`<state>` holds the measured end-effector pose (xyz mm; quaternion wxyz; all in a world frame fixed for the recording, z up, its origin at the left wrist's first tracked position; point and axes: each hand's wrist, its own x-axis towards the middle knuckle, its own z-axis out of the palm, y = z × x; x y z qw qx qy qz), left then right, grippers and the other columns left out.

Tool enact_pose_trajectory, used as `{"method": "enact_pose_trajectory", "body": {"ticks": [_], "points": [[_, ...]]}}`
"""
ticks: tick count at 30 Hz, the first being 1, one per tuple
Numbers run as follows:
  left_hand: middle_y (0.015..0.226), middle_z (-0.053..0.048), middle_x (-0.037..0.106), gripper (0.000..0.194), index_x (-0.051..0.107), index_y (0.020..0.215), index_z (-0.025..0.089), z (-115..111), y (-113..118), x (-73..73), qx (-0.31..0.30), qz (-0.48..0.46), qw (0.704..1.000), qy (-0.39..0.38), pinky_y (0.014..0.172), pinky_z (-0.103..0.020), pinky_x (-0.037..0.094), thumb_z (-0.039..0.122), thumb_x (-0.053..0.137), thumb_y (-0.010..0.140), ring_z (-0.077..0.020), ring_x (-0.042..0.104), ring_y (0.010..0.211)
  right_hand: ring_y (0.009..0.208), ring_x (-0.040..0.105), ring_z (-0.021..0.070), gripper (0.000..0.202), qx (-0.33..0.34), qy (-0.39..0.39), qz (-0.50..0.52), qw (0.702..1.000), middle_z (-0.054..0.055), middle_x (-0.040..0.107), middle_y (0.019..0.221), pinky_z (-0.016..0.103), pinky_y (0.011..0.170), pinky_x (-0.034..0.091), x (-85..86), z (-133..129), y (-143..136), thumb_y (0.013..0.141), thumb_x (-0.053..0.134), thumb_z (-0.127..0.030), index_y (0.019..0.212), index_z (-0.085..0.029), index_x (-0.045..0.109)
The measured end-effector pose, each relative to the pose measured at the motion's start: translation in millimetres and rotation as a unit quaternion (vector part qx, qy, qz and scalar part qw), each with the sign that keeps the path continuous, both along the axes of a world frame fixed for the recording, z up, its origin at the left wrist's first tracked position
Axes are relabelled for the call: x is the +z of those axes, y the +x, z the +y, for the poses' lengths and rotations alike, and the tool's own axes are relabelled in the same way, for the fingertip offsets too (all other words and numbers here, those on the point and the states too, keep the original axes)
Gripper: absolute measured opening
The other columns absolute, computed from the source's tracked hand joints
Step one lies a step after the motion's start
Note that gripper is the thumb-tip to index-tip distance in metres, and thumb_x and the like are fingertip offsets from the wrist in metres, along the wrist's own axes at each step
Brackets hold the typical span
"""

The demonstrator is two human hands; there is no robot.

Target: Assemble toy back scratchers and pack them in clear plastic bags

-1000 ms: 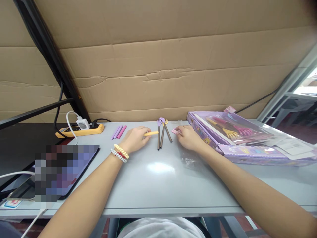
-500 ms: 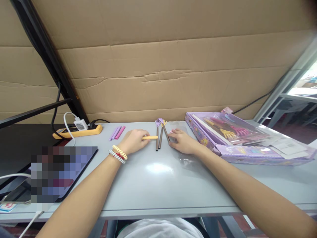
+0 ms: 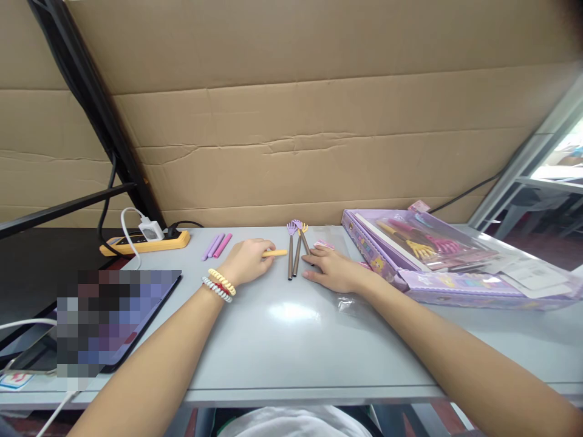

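Observation:
My left hand is closed on a short yellow tube, which sticks out to the right from the fingers. Beyond its wrist lie two purple tubes and a pink tube. In the middle lie several small back scratchers with metal rods and purple or yellow hand-shaped heads pointing away from me. My right hand rests with fingers outstretched at the lower end of the rightmost rod; whether it touches the rod I cannot tell. A clear plastic bag lies partly hidden under this hand.
On the right sits a purple box holding packaged back scratchers and papers. At left are a yellow power strip with a white charger and a tablet. A cardboard wall closes off the back.
My right hand has slid slightly left and nearer to me, uncovering a pink printed patch on the plastic bag. My left hand still holds the yellow tube in nearly the same place.

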<state>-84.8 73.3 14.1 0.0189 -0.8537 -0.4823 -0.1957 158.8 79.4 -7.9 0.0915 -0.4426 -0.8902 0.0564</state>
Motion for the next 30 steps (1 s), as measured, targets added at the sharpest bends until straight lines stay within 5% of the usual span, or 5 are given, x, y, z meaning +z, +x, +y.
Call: {"method": "enact_pose_trajectory", "body": {"ticks": [6, 17, 24, 30], "points": [[0.095, -0.004, 0.07, 0.025, 0.066, 0.097, 0.022, 1.8, 0.9, -2.0, 0.009, -0.009, 1.0, 0.014, 0.073, -0.03, 0.047, 0.027, 0.046, 0.082, -0.0204, 0.063, 0.084, 0.092, 0.06, 0.0216, 0.027, -0.038, 0.021, 0.03, 0.999, 0.008, 0.068, 0.092, 0.031, 0.083, 0.042, 4.9, -1.5, -4.0, 0.086, 0.049, -0.038, 0.094, -0.021, 0.069], [0.091, -0.003, 0.071, 0.022, 0.067, 0.088, 0.021, -0.6, 2.0, 3.3, 0.051, -0.033, 0.998, 0.031, 0.064, -0.027, 0.043, 0.029, 0.048, 0.081, -0.0187, 0.063, 0.078, 0.062, 0.055, 0.015, 0.013, -0.159, 0.057, 0.066, 0.983, 0.001, 0.064, 0.066, 0.026, 0.059, 0.034, 15.5, -2.5, -3.7, 0.075, 0.054, -0.026, 0.064, -0.021, 0.059], [0.088, -0.003, 0.071, 0.021, 0.067, 0.085, 0.022, 2.1, 0.8, 2.1, 0.068, -0.019, 0.997, 0.011, 0.062, -0.028, 0.042, 0.029, 0.048, 0.079, -0.0193, 0.063, 0.076, 0.059, 0.051, 0.0152, 0.004, -0.179, 0.049, 0.066, 0.98, 0.001, 0.06, 0.064, 0.025, 0.055, 0.031, 11.6, -0.4, -0.9, 0.071, 0.051, -0.018, 0.071, -0.021, 0.053], [0.089, -0.004, 0.07, 0.021, 0.066, 0.087, 0.021, 2.6, 0.5, 0.9, 0.072, 0.002, 0.997, -0.002, 0.061, -0.028, 0.042, 0.027, 0.048, 0.078, -0.0203, 0.062, 0.077, 0.059, 0.048, 0.0158, 0.028, -0.165, 0.053, 0.112, 0.978, 0.0, 0.058, 0.064, 0.025, 0.057, 0.032, 10.7, -0.6, -0.4, 0.071, 0.047, -0.013, 0.097, -0.02, 0.055]]}}
